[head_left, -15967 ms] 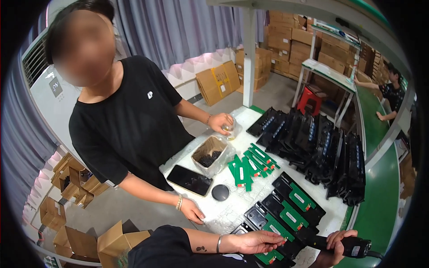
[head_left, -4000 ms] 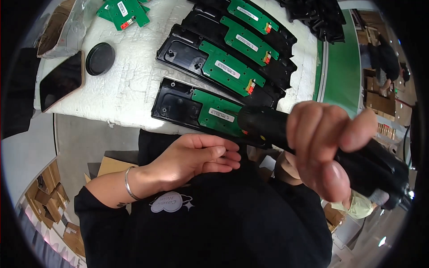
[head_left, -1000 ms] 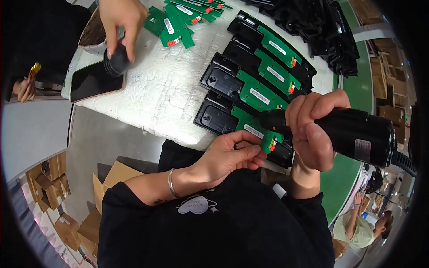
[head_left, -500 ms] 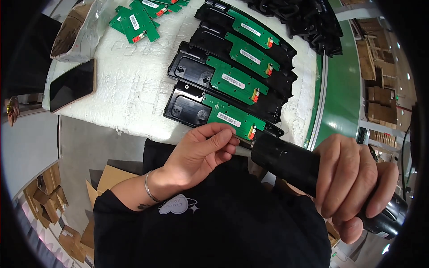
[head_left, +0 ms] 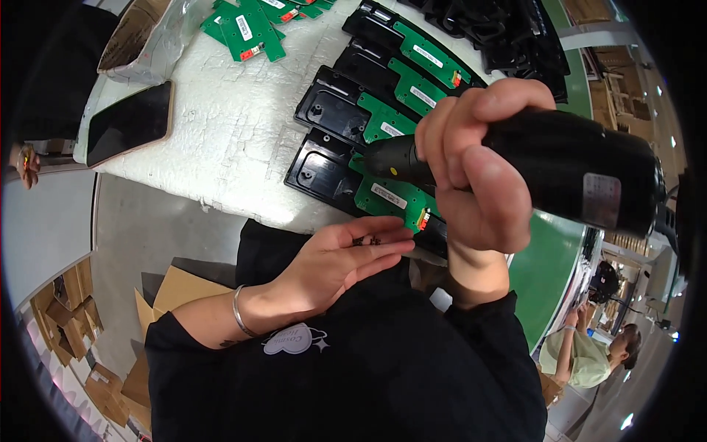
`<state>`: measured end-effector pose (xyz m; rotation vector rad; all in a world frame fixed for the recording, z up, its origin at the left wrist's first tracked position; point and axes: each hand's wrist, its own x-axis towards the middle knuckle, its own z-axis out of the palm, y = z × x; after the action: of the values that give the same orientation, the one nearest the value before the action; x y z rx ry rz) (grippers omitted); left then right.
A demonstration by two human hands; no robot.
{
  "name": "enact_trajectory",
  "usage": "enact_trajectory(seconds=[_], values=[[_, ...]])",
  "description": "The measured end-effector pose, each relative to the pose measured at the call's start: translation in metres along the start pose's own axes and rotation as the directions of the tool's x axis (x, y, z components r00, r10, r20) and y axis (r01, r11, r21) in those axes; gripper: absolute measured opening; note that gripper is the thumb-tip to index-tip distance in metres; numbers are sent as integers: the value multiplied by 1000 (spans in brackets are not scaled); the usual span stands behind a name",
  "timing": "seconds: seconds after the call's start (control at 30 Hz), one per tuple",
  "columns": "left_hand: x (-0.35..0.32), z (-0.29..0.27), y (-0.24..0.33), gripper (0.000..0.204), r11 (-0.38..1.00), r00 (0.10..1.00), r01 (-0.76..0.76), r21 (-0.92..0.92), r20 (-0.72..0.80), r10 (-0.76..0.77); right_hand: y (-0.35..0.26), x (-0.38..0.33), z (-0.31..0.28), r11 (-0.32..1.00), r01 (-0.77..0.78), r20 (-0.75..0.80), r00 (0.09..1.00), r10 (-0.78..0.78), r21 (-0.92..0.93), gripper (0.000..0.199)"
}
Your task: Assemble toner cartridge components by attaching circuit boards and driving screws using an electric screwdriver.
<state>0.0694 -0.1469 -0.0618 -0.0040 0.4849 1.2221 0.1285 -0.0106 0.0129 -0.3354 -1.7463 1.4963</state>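
My right hand (head_left: 482, 173) is wrapped round a black electric screwdriver (head_left: 574, 158), held tilted over the nearest black plastic housing (head_left: 315, 175). The screwdriver's nose is over the upper left part of the green circuit board (head_left: 392, 196) in that housing; whether the bit touches is hidden. Several small dark screws (head_left: 367, 241) lie in the cupped palm of my left hand (head_left: 313, 269), fingers stretched along the housing's near edge. Beyond it, more housings (head_left: 331, 103) with green boards lie in a row, partly covered by my right hand.
Loose green boards (head_left: 243, 33) lie at the back left, beside a bag-lined box (head_left: 136, 44) and a dark phone (head_left: 129, 125). Black plastic parts (head_left: 508, 44) are piled at the back right. A co-worker (head_left: 589, 357) is off to the right; another person's hand (head_left: 28, 168) shows far left.
My right hand has swung the screwdriver from beside my left fingertips up over the nearest board. My left hand has gone from pinching at the screwdriver's tip to lying palm up with screws showing.
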Motion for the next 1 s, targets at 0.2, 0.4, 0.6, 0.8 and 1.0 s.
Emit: enact_trajectory(seconds=[0.2,0.4,0.6,0.8,1.0], values=[[-2,1,6,31,993,998,64,99,-12,-63,0,6,4,999,-19,58,998,21,-27,26],[1,-9,2,31,998,999,20,61,48,-23,7,8,4,996,16,166,986,-1,-86,21],[3,-12,-1,25,995,994,-70,75,89,63,8,8,2,999,15,181,983,-7,-43,21],[1,-15,4,19,994,995,-96,47,34,95,-17,1,-6,986,105,131,984,-122,133,23],[5,-12,8,18,978,992,-121,-167,-64,112,-59,-18,-16,948,198,65,973,-220,250,25]])
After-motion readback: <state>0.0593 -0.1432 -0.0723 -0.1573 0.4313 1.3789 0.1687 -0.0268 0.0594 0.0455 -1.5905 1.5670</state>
